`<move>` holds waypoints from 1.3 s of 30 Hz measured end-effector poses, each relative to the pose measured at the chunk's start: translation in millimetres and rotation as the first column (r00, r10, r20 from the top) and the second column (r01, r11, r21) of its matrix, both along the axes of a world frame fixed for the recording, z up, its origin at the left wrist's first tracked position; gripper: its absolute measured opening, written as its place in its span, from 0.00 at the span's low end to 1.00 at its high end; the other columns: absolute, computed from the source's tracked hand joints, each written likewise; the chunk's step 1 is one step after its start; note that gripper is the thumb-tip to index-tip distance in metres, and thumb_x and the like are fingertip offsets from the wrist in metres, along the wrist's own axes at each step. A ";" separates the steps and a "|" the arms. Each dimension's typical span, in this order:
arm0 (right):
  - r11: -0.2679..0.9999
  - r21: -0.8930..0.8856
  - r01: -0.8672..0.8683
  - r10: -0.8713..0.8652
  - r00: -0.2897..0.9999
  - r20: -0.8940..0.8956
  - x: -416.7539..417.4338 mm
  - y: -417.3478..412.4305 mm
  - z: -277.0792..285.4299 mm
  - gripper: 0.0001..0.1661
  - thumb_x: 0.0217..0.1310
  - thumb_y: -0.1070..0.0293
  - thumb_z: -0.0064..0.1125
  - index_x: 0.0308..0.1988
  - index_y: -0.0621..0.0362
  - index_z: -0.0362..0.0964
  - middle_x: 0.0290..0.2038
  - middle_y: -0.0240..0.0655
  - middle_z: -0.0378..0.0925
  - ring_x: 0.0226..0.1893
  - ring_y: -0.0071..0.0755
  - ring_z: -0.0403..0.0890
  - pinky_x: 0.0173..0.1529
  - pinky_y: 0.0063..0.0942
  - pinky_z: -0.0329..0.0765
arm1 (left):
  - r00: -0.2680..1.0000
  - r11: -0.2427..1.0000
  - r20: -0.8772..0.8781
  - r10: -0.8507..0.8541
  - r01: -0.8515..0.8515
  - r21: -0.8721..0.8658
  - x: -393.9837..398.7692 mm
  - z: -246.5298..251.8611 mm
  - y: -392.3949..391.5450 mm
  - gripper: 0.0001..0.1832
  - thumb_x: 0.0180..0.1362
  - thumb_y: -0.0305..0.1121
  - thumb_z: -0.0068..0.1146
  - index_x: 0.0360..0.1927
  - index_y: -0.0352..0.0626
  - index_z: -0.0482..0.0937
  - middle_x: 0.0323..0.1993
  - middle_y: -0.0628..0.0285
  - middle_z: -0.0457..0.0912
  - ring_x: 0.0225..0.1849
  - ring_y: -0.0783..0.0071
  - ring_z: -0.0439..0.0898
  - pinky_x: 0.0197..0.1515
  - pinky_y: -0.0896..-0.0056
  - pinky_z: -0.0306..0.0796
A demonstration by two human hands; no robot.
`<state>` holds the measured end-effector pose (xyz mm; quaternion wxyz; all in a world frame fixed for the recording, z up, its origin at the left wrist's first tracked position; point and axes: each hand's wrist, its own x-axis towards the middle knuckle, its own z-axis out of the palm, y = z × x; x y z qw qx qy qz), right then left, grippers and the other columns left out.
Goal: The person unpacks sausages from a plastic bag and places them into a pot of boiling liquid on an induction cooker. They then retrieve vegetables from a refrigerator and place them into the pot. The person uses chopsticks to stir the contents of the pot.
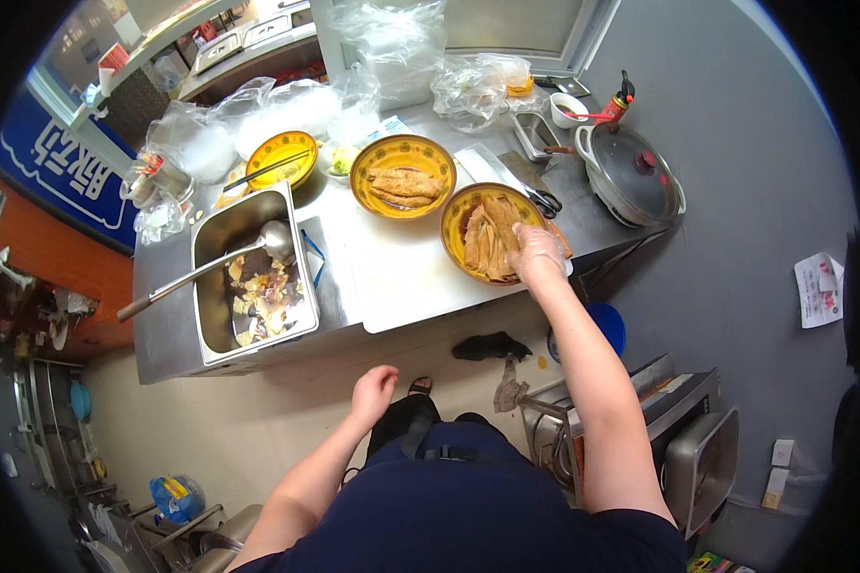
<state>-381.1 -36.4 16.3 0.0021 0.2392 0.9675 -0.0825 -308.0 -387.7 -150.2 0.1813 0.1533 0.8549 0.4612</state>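
My right hand (537, 251), in a clear plastic glove, is at the right edge of a yellow patterned bowl (453, 247). Its fingers reach in against long, folded brown food strips (493, 236); whether they grip a strip or the rim is hidden. A second yellow bowl (362, 197), just behind to the left, holds browned food pieces (405, 185) in dark liquid. Both bowls stand on a white cutting board (394, 279). My bare left hand (374, 392) hangs in front of my body, away from the counter, with its fingers curled and nothing visible in it.
Left on the counter, a deep steel pan (208, 286) holds a ladle (278, 240) and food scraps. Chopsticks (276, 168) cross a third bowl (287, 143). Scissors (545, 204) and a knife (484, 161) lie behind the right bowl. A lidded electric pot (634, 172) stands at the right.
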 end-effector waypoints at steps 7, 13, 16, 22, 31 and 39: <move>0.966 0.143 0.217 -0.236 0.962 0.136 -35.7 -0.8 -52.1 0.19 0.45 0.64 0.61 0.41 0.56 0.75 0.40 0.43 0.80 0.45 0.44 0.79 0.49 0.34 0.76 | 0.932 0.997 -0.362 -0.007 0.034 0.067 -86.5 38.1 62.8 0.07 0.52 0.23 0.50 0.35 0.40 0.77 0.32 0.53 0.78 0.36 0.53 0.77 0.38 0.60 0.72; 0.958 0.062 0.280 -0.284 0.895 0.344 -45.6 2.4 -28.2 0.19 0.50 0.66 0.59 0.45 0.53 0.75 0.45 0.39 0.79 0.49 0.37 0.78 0.51 0.27 0.75 | 0.866 0.982 -0.499 -0.025 -0.072 -0.175 -148.7 12.8 91.9 0.10 0.47 0.22 0.49 0.34 0.41 0.77 0.32 0.53 0.75 0.35 0.52 0.76 0.39 0.55 0.71; 0.960 0.057 0.275 -0.273 0.868 0.415 -47.2 2.0 -17.6 0.18 0.49 0.65 0.60 0.44 0.52 0.77 0.44 0.38 0.80 0.48 0.38 0.79 0.50 0.27 0.76 | 0.876 0.964 -0.482 -0.011 -0.119 -0.238 -151.3 9.1 101.0 0.09 0.48 0.25 0.50 0.34 0.41 0.75 0.33 0.54 0.75 0.34 0.52 0.75 0.39 0.56 0.71; 0.982 0.077 0.172 -0.188 0.907 0.378 -51.6 17.1 -42.6 0.18 0.47 0.60 0.60 0.40 0.53 0.80 0.43 0.40 0.80 0.46 0.42 0.80 0.50 0.30 0.76 | 0.847 0.933 -0.530 -0.033 -0.164 -0.321 -144.7 4.2 108.5 0.11 0.45 0.25 0.51 0.36 0.42 0.73 0.33 0.55 0.72 0.37 0.55 0.74 0.42 0.58 0.70; 0.717 -0.659 0.226 -0.134 0.973 0.188 -40.6 96.0 -19.9 0.19 0.46 0.57 0.59 0.25 0.65 0.75 0.24 0.43 0.79 0.22 0.32 0.79 0.29 0.27 0.74 | 0.824 0.923 -0.565 -0.043 -0.184 -0.338 -143.5 2.7 113.1 0.12 0.43 0.25 0.52 0.36 0.42 0.73 0.32 0.55 0.72 0.36 0.56 0.74 0.42 0.59 0.70; 0.222 -0.974 0.040 -0.326 0.945 -0.036 -71.5 50.5 19.7 0.07 0.49 0.72 0.57 0.26 0.61 0.66 0.17 0.30 0.69 0.15 0.21 0.67 0.20 0.19 0.62 | 0.831 0.906 -0.554 -0.057 -0.190 -0.378 -145.7 -0.9 111.3 0.12 0.42 0.26 0.53 0.34 0.42 0.71 0.31 0.55 0.70 0.35 0.56 0.74 0.41 0.58 0.69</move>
